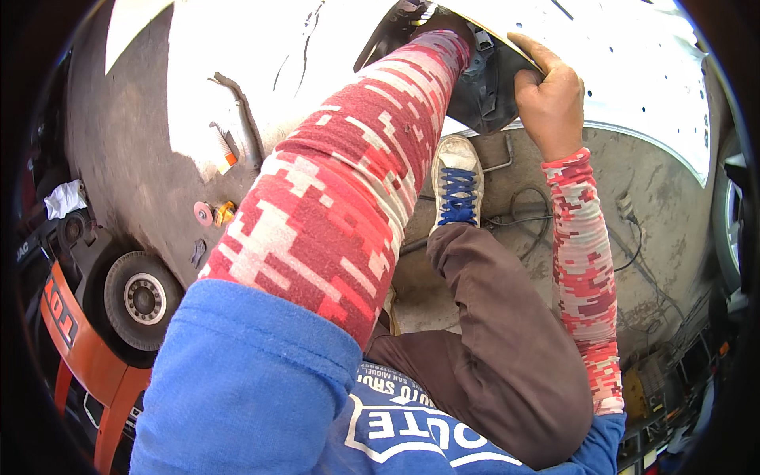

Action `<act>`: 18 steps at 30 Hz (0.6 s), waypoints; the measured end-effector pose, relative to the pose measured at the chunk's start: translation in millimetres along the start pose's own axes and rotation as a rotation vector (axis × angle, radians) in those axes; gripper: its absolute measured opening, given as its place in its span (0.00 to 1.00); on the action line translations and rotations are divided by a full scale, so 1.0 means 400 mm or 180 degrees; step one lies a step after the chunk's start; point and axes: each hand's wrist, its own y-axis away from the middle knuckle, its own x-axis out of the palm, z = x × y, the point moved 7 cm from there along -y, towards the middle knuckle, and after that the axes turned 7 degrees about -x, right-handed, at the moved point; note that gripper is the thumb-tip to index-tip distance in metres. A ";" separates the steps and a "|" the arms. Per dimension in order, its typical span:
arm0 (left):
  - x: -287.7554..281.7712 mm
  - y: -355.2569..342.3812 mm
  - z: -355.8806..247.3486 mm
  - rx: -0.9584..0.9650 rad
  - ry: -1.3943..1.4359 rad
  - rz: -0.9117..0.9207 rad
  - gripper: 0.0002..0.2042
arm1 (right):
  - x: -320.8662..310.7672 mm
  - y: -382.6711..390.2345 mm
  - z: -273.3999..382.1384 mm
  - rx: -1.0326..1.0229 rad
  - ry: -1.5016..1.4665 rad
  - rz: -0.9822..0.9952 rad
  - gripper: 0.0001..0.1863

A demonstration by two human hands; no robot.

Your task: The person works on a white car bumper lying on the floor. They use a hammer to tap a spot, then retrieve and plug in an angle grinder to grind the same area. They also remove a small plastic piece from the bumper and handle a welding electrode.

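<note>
My left arm, in a red and white pixel-patterned sleeve, reaches far forward to a dark recess beside a white car body panel [641, 87]. Of my left hand [443, 25] only the back shows; its fingers are hidden in the recess. A black, angular part [484, 95] with a small metal clip lies just beyond my shoe, between both hands. My right hand [554, 99] is closed on the edge of the white panel, its index finger lying along the rim and its thumb bent below.
An L-shaped wrench [507, 154] and cables [538, 215] lie on the floor by my shoe [457, 184]. To the left are a yellow tool with a pink disc [212, 213], a tube with an orange end [225, 146] and a truck wheel [142, 299] beside an orange panel [87, 332].
</note>
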 end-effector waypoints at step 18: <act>-0.215 0.344 -0.215 0.1339 -0.0806 0.1227 0.11 | -0.020 -0.027 -0.016 0.0375 -0.0070 0.0155 0.22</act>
